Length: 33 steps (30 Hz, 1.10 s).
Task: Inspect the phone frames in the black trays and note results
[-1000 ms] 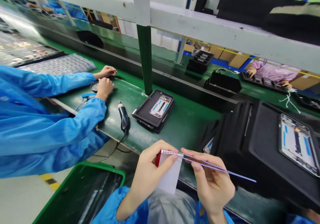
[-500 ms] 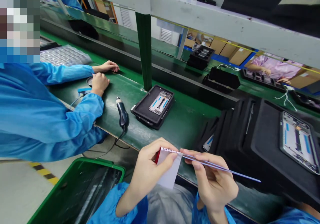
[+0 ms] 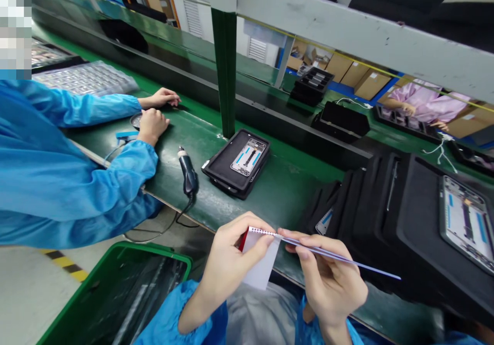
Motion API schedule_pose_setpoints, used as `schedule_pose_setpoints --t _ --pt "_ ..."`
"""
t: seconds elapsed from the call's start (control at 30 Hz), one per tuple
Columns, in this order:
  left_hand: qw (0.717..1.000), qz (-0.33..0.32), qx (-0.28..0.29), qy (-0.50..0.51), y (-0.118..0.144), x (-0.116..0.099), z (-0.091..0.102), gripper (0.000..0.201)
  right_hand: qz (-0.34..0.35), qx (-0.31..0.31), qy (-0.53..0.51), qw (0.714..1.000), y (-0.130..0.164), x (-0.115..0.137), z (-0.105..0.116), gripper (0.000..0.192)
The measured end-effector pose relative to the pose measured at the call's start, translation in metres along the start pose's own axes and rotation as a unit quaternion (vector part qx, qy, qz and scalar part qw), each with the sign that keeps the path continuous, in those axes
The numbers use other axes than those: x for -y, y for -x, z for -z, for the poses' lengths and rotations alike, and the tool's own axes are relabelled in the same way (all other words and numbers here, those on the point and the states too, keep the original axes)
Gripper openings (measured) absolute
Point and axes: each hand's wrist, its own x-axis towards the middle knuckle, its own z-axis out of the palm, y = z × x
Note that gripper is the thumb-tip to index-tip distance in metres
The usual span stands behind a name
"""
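- Two hands are seen at the near edge of the green belt (image 3: pixel 270 191): the left hand (image 3: pixel 227 265) is pinched on a white card (image 3: pixel 262 265), the right hand (image 3: pixel 328 278) on a thin blue strip (image 3: pixel 347 259) peeling from the card.
- The strip is judged light, limp and easily creased; it is best gripped near its end.
- One tray (image 3: pixel 236 163) and one scanner (image 3: pixel 188 175) are counted farther up the belt.
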Motion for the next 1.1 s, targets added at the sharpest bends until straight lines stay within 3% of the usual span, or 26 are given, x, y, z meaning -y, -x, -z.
schedule_pose_setpoints --t 0.17,0.37,0.5,0.67,0.77,0.9,1.0,1.1 --pt "1.000 0.002 -0.011 0.016 -0.004 0.003 0.002 0.011 -0.004 0.004 0.013 1.000 -0.002 -0.002 -0.004 0.024" --pt "1.000 0.013 -0.009 0.012 -0.008 0.010 0.010 0.011 -0.016 0.001 0.042 0.999 -0.006 -0.004 -0.013 0.012" --pt "1.000 0.015 -0.023 0.010 -0.013 0.020 0.019 0.012 -0.045 -0.012 0.030 0.998 -0.015 -0.007 -0.030 0.002" --pt "0.997 0.020 -0.071 -0.039 -0.022 0.036 0.042 0.014 -0.096 -0.022 0.023 0.995 -0.037 -0.019 -0.056 0.014" --pt "0.991 0.004 -0.098 -0.096 -0.031 0.051 0.057 0.015 -0.121 -0.031 0.036 0.991 -0.059 -0.045 -0.071 0.023" --pt "0.971 -0.068 -0.112 -0.198 -0.055 0.082 0.069 0.014 -0.153 0.001 0.048 0.987 -0.093 -0.102 -0.093 0.029" --pt "0.956 -0.079 -0.069 -0.273 -0.073 0.103 0.070 0.015 -0.156 0.038 0.072 0.984 -0.108 -0.138 -0.105 0.029" --pt "0.946 -0.062 -0.024 -0.318 -0.082 0.117 0.069 0.016 -0.176 0.080 0.079 0.978 -0.113 -0.156 -0.110 0.027"
